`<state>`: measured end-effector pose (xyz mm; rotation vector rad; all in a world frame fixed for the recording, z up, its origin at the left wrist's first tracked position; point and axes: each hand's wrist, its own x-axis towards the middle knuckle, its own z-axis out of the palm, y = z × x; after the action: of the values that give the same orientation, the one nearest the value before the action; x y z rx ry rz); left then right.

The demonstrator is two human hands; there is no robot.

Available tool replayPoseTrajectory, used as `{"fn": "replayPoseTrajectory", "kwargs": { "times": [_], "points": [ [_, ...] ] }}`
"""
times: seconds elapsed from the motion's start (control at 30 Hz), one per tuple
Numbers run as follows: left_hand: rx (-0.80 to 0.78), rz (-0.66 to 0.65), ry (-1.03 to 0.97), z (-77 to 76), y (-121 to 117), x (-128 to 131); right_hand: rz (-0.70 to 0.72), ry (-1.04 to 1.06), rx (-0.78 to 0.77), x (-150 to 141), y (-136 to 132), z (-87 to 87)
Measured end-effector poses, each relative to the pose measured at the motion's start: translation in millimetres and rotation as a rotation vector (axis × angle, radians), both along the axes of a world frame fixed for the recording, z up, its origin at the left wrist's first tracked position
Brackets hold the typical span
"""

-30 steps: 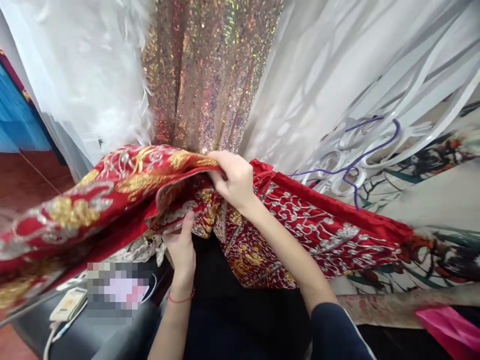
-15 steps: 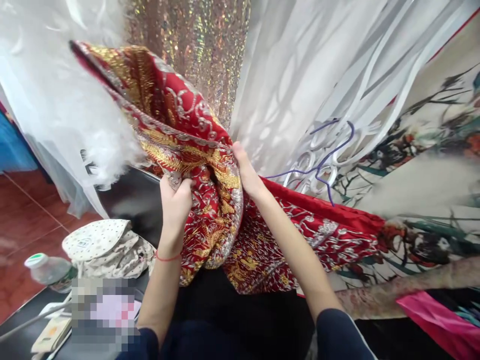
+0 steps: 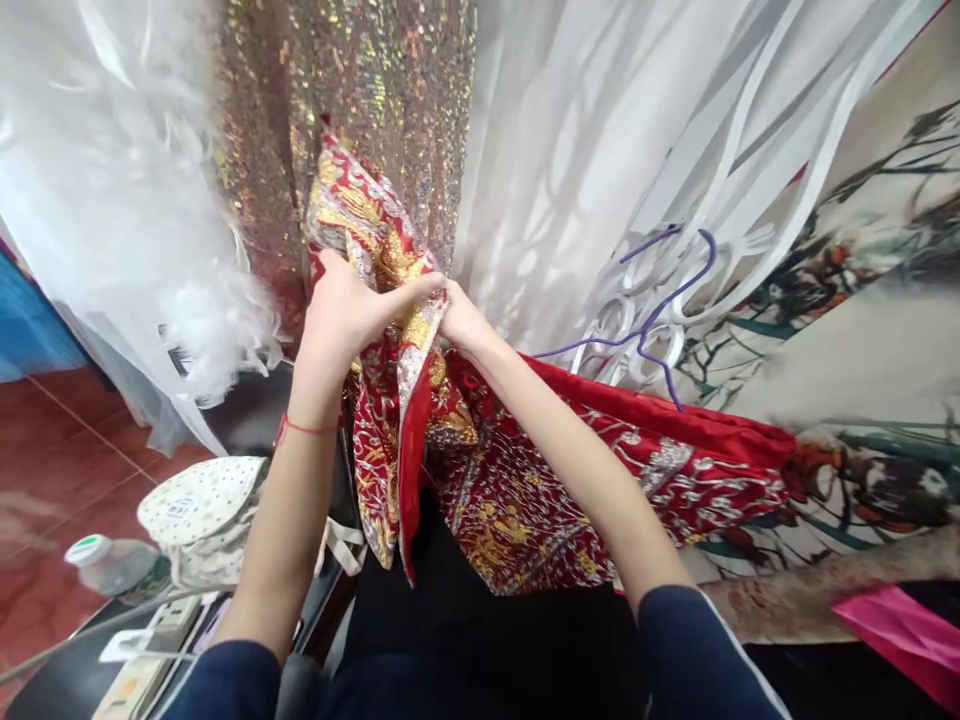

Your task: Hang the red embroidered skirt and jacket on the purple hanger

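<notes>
A red garment (image 3: 517, 520) with dense gold and silver embroidery lies across my lap, its plain red edge stretching off to the right. My left hand (image 3: 341, 305) grips a bunched upper part of it, the thumb reaching across toward the other hand. Close by on the right, my right hand (image 3: 461, 318) is closed on the same gathered folds; its fingertips are partly hidden by the cloth. Above the hands, a folded embroidered end sticks up. A purple hanger (image 3: 645, 330) rests just behind the garment's right-hand stretch, apart from both hands.
White curled metalwork (image 3: 739, 150) stands at the right before a white curtain (image 3: 540, 150). A sequinned cloth (image 3: 345, 60) and white feathers (image 3: 217, 320) hang opposite. At lower left are a bottle (image 3: 116, 565), dotted fabric (image 3: 206, 500) and a power strip (image 3: 142, 670).
The garment's wide upper part, spread out to the left before, is now folded and bunched narrower between my hands. My left hand has moved up, nearer my right hand.
</notes>
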<state>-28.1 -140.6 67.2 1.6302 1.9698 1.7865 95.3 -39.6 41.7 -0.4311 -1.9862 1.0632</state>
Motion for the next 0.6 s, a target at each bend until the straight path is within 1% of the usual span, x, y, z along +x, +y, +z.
{"fn": "replayPoseTrajectory", "kwargs": {
  "times": [0.03, 0.07, 0.13, 0.2, 0.27, 0.33, 0.4, 0.47, 0.5, 0.53, 0.6],
  "points": [
    [-0.026, 0.021, -0.014, 2.0, 5, -6, 0.039, 0.041, -0.06, -5, 3, 1.8],
    [-0.017, 0.022, -0.026, 3.2, 9, -12, 0.056, 0.081, -0.077, -9, 6, 2.8],
    [0.019, -0.021, -0.022, 3.3, 19, -22, 0.099, 0.114, -0.12, -11, 11, 3.1],
    [0.025, -0.017, -0.002, 1.5, 29, -28, 0.103, 0.075, -0.106, -7, 14, 2.2],
    [-0.005, 0.084, 0.027, -0.4, 36, -29, 0.098, -0.012, -0.029, 0, 15, 1.7],
    [-0.039, 0.206, 0.074, -1.4, 41, -26, 0.037, -0.11, 0.082, 8, 12, 3.1],
    [-0.048, 0.313, 0.124, -1.2, 42, -22, -0.149, -0.216, 0.188, 17, 10, 7.1],
    [-0.009, 0.403, 0.158, 0.5, 40, -18, -0.353, -0.355, 0.257, 25, 9, 13.5],
    [0.026, 0.432, 0.172, 2.2, 37, -17, -0.396, -0.442, 0.263, 29, 11, 17.1],
    [0.07, 0.454, 0.187, 4.6, 33, -16, -0.379, -0.531, 0.252, 32, 13, 20.6],
    [0.171, 0.498, 0.225, 11.5, 23, -16, -0.237, -0.659, 0.207, 40, 18, 26.3]
  ]
}}
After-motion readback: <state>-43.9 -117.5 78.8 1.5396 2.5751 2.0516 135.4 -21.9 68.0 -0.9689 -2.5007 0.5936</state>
